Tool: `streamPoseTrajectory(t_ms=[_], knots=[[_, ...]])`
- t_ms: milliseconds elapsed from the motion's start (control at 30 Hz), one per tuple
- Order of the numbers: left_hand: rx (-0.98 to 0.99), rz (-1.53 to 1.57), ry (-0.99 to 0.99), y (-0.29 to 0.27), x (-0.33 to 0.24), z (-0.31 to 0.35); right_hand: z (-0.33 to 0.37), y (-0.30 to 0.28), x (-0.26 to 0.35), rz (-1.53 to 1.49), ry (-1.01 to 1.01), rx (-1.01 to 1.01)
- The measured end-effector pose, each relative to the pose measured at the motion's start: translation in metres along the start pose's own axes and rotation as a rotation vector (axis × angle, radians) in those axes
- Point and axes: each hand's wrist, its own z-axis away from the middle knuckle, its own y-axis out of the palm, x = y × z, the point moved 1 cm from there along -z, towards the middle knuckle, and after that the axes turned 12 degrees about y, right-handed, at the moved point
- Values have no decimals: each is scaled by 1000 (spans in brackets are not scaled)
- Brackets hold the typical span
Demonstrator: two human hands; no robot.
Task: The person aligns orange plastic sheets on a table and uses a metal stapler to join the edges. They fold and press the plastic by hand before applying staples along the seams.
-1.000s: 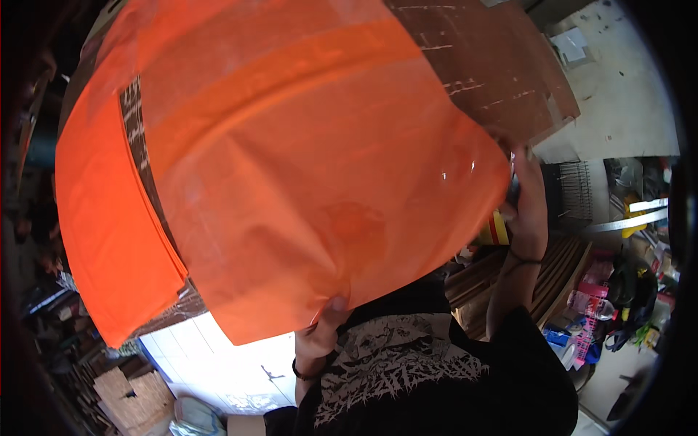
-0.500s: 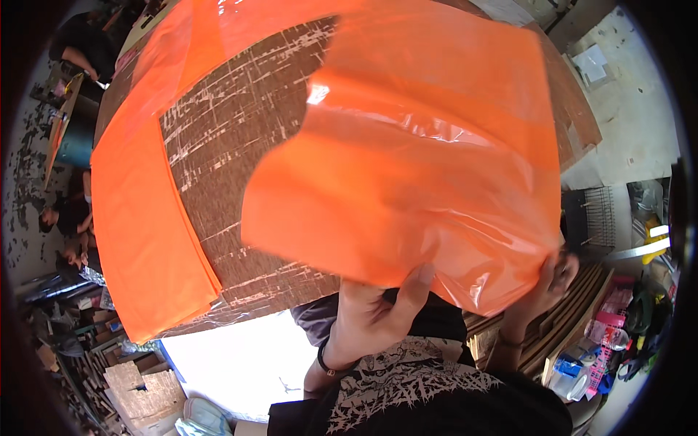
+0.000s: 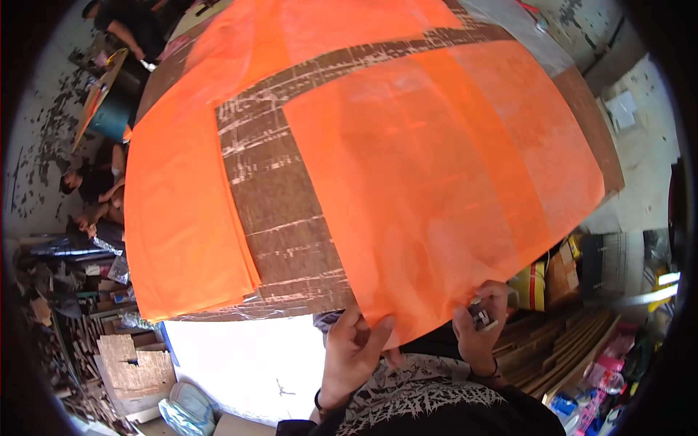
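A glossy, partly see-through orange plastic sheet (image 3: 429,167) with darker bands lies across the brown, scuffed tabletop (image 3: 283,211). At its near left corner my left hand (image 3: 355,352) pinches the edge between thumb and fingers. Farther right along that near edge, my right hand (image 3: 481,323) is closed on the plastic. A small dark object with pale marks (image 3: 481,315) shows in the right hand; its kind is unclear. To the left rests a stack of folded orange sheets (image 3: 185,225), apart from the held one.
More orange plastic (image 3: 320,33) covers the table's far side. Wooden strips (image 3: 560,341) and a yellow package (image 3: 529,285) are below right. A bright white panel (image 3: 233,363) and a broken board (image 3: 134,370) stand below left. Other people (image 3: 98,182) are beyond the table's left side.
The held sheet has come down from a raised, billowing position and now lies mostly flat on the table. Both hands have moved lower, toward my body, still holding its near edge.
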Motion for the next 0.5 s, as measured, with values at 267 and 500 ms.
streamPoseTrajectory(t_ms=[267, 500], knots=[[-272, 183, 252, -18, 42, 29, -12, -12, -1, -117, 154, -318], [173, 359, 281, 8, 90, 9, -12, -2, 2, -106, 166, -201]])
